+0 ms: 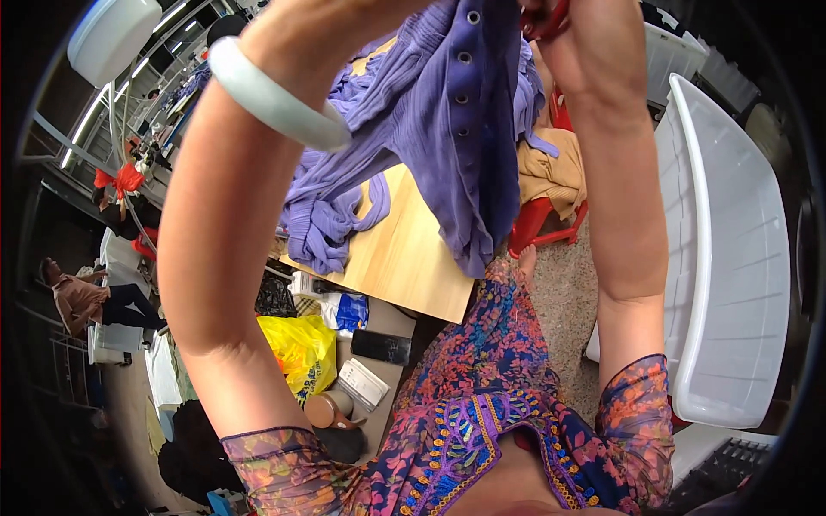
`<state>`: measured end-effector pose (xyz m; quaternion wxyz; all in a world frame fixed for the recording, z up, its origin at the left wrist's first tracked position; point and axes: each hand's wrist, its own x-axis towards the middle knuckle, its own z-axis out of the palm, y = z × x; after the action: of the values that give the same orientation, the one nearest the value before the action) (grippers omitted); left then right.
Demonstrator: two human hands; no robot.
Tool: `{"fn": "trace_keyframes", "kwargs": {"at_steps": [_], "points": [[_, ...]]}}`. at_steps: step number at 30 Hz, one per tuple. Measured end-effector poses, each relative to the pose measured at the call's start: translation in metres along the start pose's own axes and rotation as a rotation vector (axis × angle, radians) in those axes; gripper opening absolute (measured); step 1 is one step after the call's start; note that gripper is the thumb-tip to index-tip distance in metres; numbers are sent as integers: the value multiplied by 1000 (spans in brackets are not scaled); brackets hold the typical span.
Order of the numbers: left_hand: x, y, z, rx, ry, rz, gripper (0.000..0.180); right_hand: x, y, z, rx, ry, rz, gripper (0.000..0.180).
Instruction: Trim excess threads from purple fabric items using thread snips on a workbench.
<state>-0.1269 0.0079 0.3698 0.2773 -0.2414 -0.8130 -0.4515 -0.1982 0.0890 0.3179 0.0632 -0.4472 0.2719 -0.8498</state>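
Note:
A purple ribbed knit garment [430,112] hangs raised in front of me, a row of round metal fasteners running down its darker edge strip. Its lower end falls over the corner of a wooden table [404,249]. My right hand [555,26] is at the top edge beside the garment, its fingers curled and partly cut off. My left arm [232,189], with a pale bangle [271,95] at the wrist, reaches up to the same edge; the left hand itself lies outside the picture. More purple knitwear [323,228] is heaped on the table's left side.
A large white plastic bin [731,249] stands close on my right. Tan cloth [555,172] lies on a red stool [538,228] beyond the table. Below left are a yellow bag [301,348], a dark phone-like slab [380,347] and a lidded jar [325,409]. Another person [82,292] is far left.

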Motion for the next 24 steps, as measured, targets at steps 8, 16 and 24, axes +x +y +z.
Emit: {"fn": "trace_keyframes", "kwargs": {"at_steps": [8,16,24], "points": [[8,-22,-15,-463,-214,-135,23,21,8,-24,298,-138,195,15],[6,-67,18,-229,-63,-541,8,-14,10,-64,-430,26,119,14],[19,-50,2,24,81,-319,10,-93,33,-65,-579,-109,-78,16]]}}
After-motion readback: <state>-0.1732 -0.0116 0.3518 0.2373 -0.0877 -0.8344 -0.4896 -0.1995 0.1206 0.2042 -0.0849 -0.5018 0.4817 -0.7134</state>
